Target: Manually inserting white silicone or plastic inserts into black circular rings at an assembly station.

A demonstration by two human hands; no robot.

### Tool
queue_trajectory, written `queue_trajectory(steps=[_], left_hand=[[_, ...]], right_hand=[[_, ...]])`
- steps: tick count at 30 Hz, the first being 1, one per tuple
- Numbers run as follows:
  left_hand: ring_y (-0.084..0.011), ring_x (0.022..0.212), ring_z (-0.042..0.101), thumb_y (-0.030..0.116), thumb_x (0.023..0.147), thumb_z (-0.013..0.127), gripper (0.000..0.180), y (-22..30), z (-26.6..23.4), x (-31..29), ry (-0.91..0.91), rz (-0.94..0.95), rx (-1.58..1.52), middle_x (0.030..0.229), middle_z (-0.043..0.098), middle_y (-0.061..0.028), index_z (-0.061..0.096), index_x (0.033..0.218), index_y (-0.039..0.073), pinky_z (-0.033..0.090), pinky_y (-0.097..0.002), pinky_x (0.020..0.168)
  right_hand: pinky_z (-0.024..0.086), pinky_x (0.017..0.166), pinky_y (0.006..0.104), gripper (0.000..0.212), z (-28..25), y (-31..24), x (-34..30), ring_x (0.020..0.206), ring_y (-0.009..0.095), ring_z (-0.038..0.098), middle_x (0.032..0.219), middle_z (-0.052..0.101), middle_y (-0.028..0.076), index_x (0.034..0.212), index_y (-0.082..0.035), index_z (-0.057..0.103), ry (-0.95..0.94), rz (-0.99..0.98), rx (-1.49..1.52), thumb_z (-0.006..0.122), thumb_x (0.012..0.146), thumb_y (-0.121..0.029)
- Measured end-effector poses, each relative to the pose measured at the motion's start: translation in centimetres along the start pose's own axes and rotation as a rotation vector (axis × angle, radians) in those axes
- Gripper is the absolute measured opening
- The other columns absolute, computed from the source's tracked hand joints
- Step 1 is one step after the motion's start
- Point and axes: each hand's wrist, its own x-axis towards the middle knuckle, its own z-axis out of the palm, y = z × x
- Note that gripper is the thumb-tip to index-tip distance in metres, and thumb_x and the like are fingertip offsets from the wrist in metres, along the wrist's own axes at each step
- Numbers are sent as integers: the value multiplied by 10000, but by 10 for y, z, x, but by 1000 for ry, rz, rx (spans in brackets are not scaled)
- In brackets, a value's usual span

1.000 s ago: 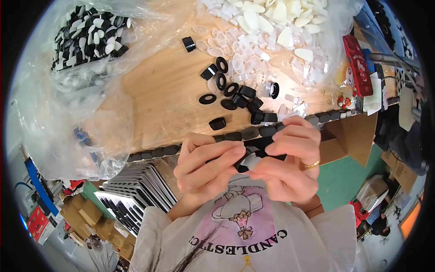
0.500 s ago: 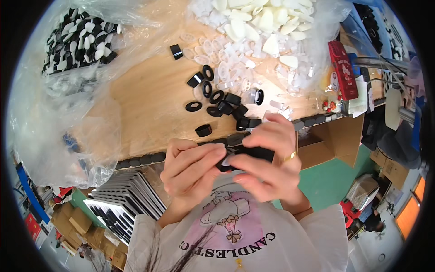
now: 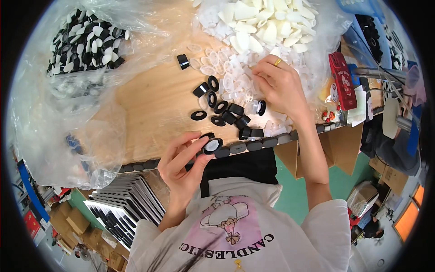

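Note:
Near the table's front edge, my left hand [image 3: 183, 158] pinches a black oval ring [image 3: 213, 145] with a pale insert in its opening. Over the heap of small clear plastic pieces [image 3: 235, 75], my right hand [image 3: 282, 86] is lowered, its fingers curled together; whatever lies between the tips is hidden. Loose black oval rings [image 3: 198, 115] and short black sleeves [image 3: 236, 109] lie between my hands on the wooden table [image 3: 149, 97]. A clear cup-like piece with a black rim [image 3: 260, 108] sits just below my right hand.
Cream oval pieces [image 3: 267, 22] are heaped at the far side. A clear bag of black and white parts [image 3: 86, 43] occupies the far left. On the right is a red case [image 3: 343, 80]; below the edge, a cardboard box [image 3: 335, 149]. Stacked panels [image 3: 127, 204] stand lower left.
My right hand has left my left hand and moved up and right to the clear pieces. My left hand has turned, showing the black ring's pale insert.

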Motion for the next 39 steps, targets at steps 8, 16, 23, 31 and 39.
queue_trajectory(steps=[8, 16, 23, 31, 39], left_hand=[[-115, 753, 641, -17, 727, 803, 330, -2, -3, 6, 6, -47, -25, 1056, 688, -110, 747, 1051, 13, 487, -207, 569], [-108, 752, 636, -49, 730, 787, 337, 9, 1, 9, -13, -28, -82, 1014, 697, -90, 744, 1058, 16, 492, -213, 569], [-163, 780, 659, -58, 686, 798, 388, 21, -2, 4, -68, 77, 92, 1009, 697, -93, 745, 1062, 24, 526, -232, 645], [-213, 876, 682, -39, 700, 792, 367, 39, 0, -1, -77, -8, -129, 1050, 702, -125, 740, 1061, 7, 550, -278, 713], [-256, 951, 661, -172, 747, 705, 351, 38, -5, -9, 12, 222, -204, 1098, 551, -141, 738, 1060, -17, 596, -298, 785]], right_hand=[[503, 681, 351, 89, -5, -22, -3, 741, 265, 642, 862, 616, 93, 833, 13, 650, -115, 140, -126, 707, 770, -14], [489, 691, 330, 82, -1, -56, -30, 760, 248, 607, 948, 580, 101, 831, 8, 638, 166, 184, 133, 653, 769, 59], [496, 625, 348, 238, -7, -112, -50, 759, 277, 586, 975, 544, 96, 802, -12, 638, 130, -444, -16, 700, 581, 50], [484, 580, 340, 248, -9, -120, -64, 728, 266, 600, 906, 536, 106, 803, 9, 655, -6, -432, 102, 735, 568, 18], [511, 620, 303, 316, -14, -123, -65, 724, 219, 638, 837, 657, 136, 896, 32, 667, -111, -63, 488, 856, 683, -106]])
